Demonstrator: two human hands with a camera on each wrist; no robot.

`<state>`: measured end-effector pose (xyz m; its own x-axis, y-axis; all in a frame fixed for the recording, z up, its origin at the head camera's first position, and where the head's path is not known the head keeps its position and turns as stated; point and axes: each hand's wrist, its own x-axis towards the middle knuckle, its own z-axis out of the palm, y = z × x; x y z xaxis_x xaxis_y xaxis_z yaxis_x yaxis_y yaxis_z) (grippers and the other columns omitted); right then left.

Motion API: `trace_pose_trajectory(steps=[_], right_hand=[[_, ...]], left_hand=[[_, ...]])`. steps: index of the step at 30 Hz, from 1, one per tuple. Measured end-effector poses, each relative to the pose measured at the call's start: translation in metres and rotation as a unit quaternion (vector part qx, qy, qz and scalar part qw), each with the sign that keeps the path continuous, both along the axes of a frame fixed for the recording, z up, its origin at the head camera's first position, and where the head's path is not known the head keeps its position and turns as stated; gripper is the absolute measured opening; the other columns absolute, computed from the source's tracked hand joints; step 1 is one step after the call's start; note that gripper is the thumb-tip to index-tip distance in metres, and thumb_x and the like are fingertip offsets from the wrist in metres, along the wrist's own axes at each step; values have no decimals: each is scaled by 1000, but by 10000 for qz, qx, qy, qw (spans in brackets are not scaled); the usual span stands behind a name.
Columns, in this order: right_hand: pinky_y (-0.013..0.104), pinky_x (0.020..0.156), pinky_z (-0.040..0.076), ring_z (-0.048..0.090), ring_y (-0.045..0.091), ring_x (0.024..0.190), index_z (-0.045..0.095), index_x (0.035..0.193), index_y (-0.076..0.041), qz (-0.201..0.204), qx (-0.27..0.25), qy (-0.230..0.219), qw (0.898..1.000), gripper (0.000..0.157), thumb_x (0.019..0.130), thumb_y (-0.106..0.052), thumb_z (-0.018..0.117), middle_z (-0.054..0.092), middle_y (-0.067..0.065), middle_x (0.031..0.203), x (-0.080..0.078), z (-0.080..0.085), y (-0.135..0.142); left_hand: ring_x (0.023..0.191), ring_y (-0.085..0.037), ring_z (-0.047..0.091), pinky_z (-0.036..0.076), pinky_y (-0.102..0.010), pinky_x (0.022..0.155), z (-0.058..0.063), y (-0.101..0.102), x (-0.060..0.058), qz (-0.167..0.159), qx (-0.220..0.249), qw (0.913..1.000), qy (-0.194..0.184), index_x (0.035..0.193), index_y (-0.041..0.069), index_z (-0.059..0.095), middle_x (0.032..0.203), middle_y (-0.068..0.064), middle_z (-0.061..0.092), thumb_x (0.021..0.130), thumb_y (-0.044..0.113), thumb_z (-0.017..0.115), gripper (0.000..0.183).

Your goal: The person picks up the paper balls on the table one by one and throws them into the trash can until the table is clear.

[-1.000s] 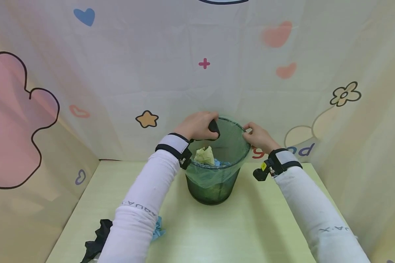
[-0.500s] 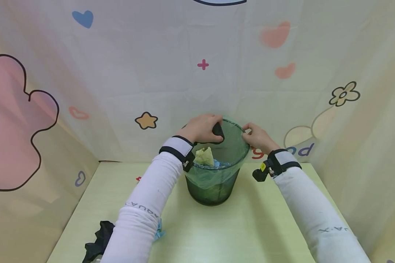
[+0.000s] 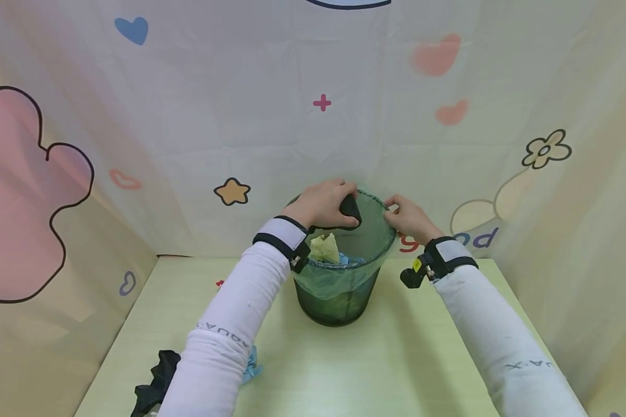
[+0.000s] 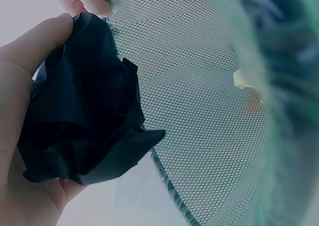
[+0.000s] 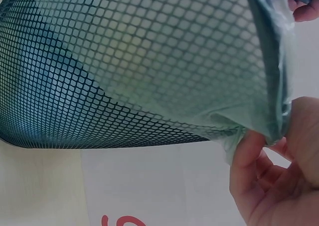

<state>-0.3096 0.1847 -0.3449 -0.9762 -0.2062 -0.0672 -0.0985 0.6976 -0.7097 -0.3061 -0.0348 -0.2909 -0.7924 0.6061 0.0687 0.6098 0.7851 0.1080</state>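
A dark mesh wastebasket (image 3: 334,313) stands upright on the table, lined with a thin green bag (image 3: 334,282) folded over its rim. Over the opening, my left hand (image 3: 320,204) holds a crumpled black paper (image 4: 84,111), thumb and fingers curled round it. My right hand (image 3: 413,219) pinches the bag at the right side of the rim, clearest in the right wrist view, where the bag bunches at the fingertips. Inside the basket lie a crumpled yellow paper (image 3: 324,248) and some blue paper (image 3: 350,259).
Partly hidden by the left sleeve, another crumpled black piece (image 3: 156,382) and a blue piece (image 3: 251,366) lie on the table (image 3: 355,376). A small red bit (image 3: 219,283) shows beside that sleeve. A printed curtain (image 3: 271,104) hangs behind and at both sides.
My left hand has moved slightly right over the basket with the black paper in its grip. The right hand stays at the rim, and the red bit has come into view.
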Motion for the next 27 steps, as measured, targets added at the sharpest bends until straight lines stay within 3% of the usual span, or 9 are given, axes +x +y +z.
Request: trace_pose_trajectory(steps=[12,17,22,27], right_hand=[[31,55,42,47,18,57,40,125,0,41,-43,-43,10000,36,92,-14,41,53,19,95,1,0,1],[28,54,41,48,19,57,41,125,-1,25,-39,-29,10000,35,92,-14,41,54,18,94,2,1,0],[28,53,41,49,21,58,41,126,0,66,-73,-32,9999,36,92,-14,41,54,18,94,2,0,0],[28,55,41,50,22,64,40,127,0,69,-62,-59,9999,37,92,-14,41,52,19,97,2,0,0]], left_hand=[[99,-12,51,45,-32,81,-1,-1,1,51,-108,9997,-201,121,23,48,113,3,51,81,55,60,52],[110,-17,49,44,-36,89,0,-2,3,10,-205,9994,-280,127,23,46,126,0,48,83,55,57,56],[128,-22,39,38,-40,100,1,-4,5,-38,-393,9980,-502,139,26,37,142,-3,37,85,56,53,64],[132,-22,34,34,-40,104,3,-10,10,-143,-452,9973,-558,143,28,30,147,-3,32,86,56,52,68]])
